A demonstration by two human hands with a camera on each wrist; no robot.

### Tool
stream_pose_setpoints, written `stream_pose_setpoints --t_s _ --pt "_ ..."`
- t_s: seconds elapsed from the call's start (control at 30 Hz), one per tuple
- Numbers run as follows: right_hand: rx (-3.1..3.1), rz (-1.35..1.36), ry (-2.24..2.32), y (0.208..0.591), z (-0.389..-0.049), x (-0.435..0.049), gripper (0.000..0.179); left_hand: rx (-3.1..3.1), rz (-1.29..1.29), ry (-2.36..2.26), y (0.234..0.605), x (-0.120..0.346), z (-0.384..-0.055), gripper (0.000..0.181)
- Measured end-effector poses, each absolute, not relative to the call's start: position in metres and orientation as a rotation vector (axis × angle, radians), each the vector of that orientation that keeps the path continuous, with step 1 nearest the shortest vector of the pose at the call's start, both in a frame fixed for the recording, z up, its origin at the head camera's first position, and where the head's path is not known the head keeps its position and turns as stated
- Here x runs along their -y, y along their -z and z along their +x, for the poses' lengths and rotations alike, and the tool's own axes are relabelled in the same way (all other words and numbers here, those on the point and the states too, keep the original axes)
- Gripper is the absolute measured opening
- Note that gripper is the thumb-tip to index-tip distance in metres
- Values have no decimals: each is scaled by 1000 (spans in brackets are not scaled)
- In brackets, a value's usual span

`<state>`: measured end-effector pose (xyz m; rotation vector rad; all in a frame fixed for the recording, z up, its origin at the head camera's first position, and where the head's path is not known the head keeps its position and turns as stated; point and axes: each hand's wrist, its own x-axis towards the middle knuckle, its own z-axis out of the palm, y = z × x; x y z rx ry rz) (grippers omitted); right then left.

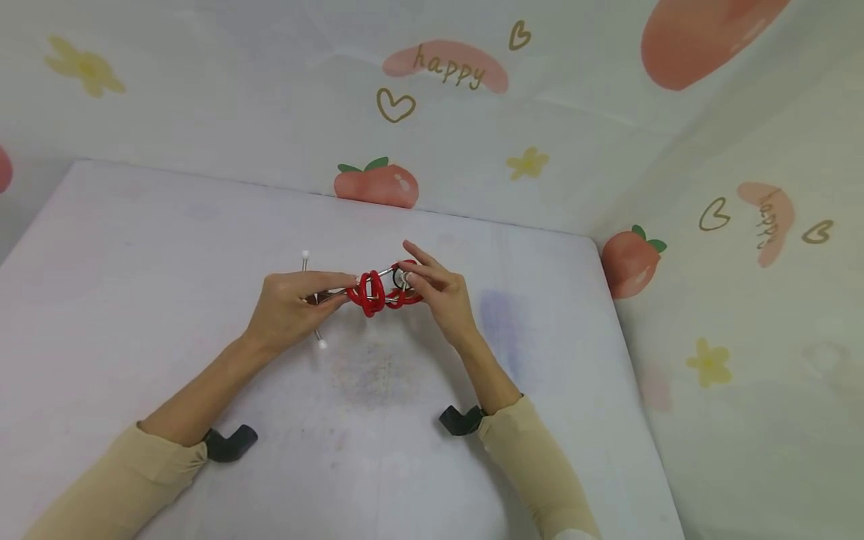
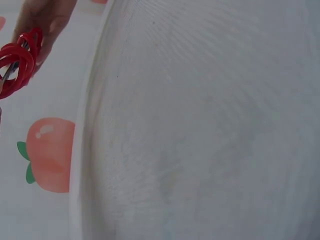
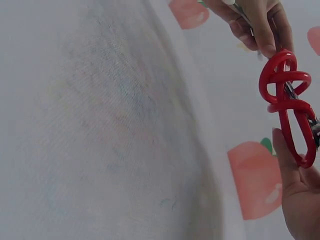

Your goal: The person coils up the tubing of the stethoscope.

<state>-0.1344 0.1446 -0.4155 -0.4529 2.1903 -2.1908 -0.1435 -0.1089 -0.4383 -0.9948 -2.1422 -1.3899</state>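
A red looped tube (image 1: 370, 294), knotted around thin metal rods, hangs between my two hands above the white table. My left hand (image 1: 280, 309) pinches its left end between thumb and fingers. A silver rod with white ball tips (image 1: 306, 256) sticks out on both sides of that hand. My right hand (image 1: 445, 296) holds the right end with thumb and index finger, near a small round black-rimmed part; another finger is raised. In the right wrist view the red loops (image 3: 291, 106) stretch between both hands, and the left wrist view shows part of them (image 2: 22, 65) at its edge.
The white table (image 1: 378, 450) bears faint blue and grey stains. White cloth walls (image 1: 236, 90) with printed peaches, flowers and words rise behind it and on the right. A black bent piece (image 1: 232, 444) is at each wrist, by the beige sleeves.
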Motion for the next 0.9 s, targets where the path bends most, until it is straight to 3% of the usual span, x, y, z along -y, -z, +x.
stream_pose_setpoints --t_s 0.4,0.5,0.67,0.9 --pt "-2179 -362 2225 444 -142 -150 26 2141 -985 1367 439 105 -142 46" --pt "-2208 -360 2262 448 -142 -148 33 2116 -981 1379 439 104 -142 47" --pt "-2410 -289 2181 429 -133 -139 43 2105 -985 1378 439 104 -141 47" --pt "-2562 -392 2113 422 -127 -134 36 2121 -985 1350 443 102 -141 47"
